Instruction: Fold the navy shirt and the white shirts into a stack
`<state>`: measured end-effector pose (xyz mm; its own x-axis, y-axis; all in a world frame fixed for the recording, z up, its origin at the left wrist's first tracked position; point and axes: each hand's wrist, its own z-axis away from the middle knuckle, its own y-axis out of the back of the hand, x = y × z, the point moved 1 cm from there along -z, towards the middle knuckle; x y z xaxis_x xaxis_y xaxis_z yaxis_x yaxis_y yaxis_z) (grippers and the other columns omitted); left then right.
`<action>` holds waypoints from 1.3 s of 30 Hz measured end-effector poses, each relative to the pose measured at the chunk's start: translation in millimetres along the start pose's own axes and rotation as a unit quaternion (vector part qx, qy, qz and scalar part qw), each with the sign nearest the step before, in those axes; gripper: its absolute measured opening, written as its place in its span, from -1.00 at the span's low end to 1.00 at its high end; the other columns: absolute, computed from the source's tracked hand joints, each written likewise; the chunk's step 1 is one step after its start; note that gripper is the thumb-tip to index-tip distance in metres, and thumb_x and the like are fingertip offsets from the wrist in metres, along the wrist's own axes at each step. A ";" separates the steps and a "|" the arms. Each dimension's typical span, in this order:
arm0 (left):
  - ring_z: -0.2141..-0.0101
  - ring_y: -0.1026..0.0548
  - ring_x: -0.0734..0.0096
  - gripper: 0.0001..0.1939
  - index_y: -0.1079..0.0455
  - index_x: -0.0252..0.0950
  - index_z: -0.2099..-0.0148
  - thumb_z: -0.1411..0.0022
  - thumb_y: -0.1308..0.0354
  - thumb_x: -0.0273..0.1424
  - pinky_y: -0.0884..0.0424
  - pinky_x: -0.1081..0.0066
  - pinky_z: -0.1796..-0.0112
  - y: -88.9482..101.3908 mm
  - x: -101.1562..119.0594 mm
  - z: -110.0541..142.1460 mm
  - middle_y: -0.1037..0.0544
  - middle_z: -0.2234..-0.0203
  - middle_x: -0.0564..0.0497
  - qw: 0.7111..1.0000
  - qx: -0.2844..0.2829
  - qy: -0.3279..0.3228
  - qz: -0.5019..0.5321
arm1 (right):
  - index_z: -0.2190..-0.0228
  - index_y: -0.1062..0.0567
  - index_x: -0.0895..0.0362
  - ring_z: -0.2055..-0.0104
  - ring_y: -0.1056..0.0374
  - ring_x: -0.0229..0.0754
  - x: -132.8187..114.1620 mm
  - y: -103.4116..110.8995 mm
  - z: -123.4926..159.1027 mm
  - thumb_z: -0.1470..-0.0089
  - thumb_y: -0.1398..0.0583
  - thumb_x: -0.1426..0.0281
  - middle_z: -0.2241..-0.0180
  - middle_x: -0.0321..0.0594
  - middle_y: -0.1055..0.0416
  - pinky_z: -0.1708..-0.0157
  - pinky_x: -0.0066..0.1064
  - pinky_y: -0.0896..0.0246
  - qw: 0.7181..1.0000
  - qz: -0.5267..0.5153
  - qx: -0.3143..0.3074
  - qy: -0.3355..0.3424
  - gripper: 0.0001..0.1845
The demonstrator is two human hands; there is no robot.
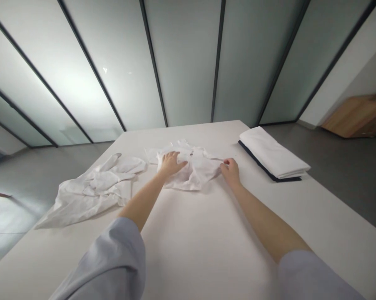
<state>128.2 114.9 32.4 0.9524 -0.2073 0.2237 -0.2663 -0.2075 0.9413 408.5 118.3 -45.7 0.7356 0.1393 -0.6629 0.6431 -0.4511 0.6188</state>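
A crumpled white garment (pixel 194 173) lies in the middle of the white table (pixel 190 233); its exact kind is hard to make out. My left hand (pixel 171 163) rests on its left part with fingers spread, palm down. At the right end of the cloth, my right hand (pixel 230 170) pinches an edge between thumb and fingers, pulling a corner out to the side. Thin, partly see-through material (pixel 183 143) sits bunched just behind the garment.
Another rumpled white cloth (pixel 97 185) spreads over the table's left side and hangs to its edge. On the right lies a folded white stack (pixel 273 152) on top of a dark folded piece (pixel 259 163). Frosted glass panels (pixel 188 62) stand behind; a wooden cabinet (pixel 353 116) is at far right.
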 end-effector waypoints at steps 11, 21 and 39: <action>-0.11 -0.32 0.13 -0.49 -0.30 -0.17 -0.17 -0.25 -0.03 -0.06 -0.17 0.20 -0.11 -43.9 -12.5 46.5 -0.39 -0.12 -0.07 0.998 -0.041 -0.015 -0.034 | -0.04 -0.40 0.06 0.02 -0.34 0.00 -19.9 0.1 9.9 -0.14 -0.09 0.22 0.06 -0.12 -0.47 0.04 -0.22 -0.15 0.982 0.127 -0.125 0.069 -0.55; 0.05 -0.47 0.11 -0.57 -0.36 -0.18 -0.15 -0.35 0.10 -0.18 -0.27 0.19 0.05 -36.9 -5.1 43.0 -0.54 0.09 -0.13 0.993 -0.093 -0.036 -0.064 | 0.01 -0.45 0.15 0.10 -0.40 0.03 -29.9 3.6 15.0 -0.16 -0.07 0.21 0.22 -0.02 -0.53 0.13 -0.27 -0.17 0.951 0.235 -0.185 0.081 -0.56; 0.25 -0.45 0.27 -0.59 -0.38 -0.25 0.48 -0.35 0.17 -0.33 -0.35 0.30 0.18 -38.8 -19.5 37.2 -0.49 0.40 -0.07 0.987 0.080 0.022 0.135 | 0.21 -0.58 0.12 0.18 -0.45 -0.04 -37.7 9.6 13.5 -0.27 0.07 0.32 0.26 -0.06 -0.55 0.18 -0.31 -0.19 0.940 0.228 -0.221 0.123 -0.57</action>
<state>114.4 91.4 -17.9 0.8482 -0.2340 0.4752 -0.5279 -0.2990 0.7950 384.1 96.8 -20.5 0.9480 0.2452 -0.2029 0.2351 -0.1100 0.9657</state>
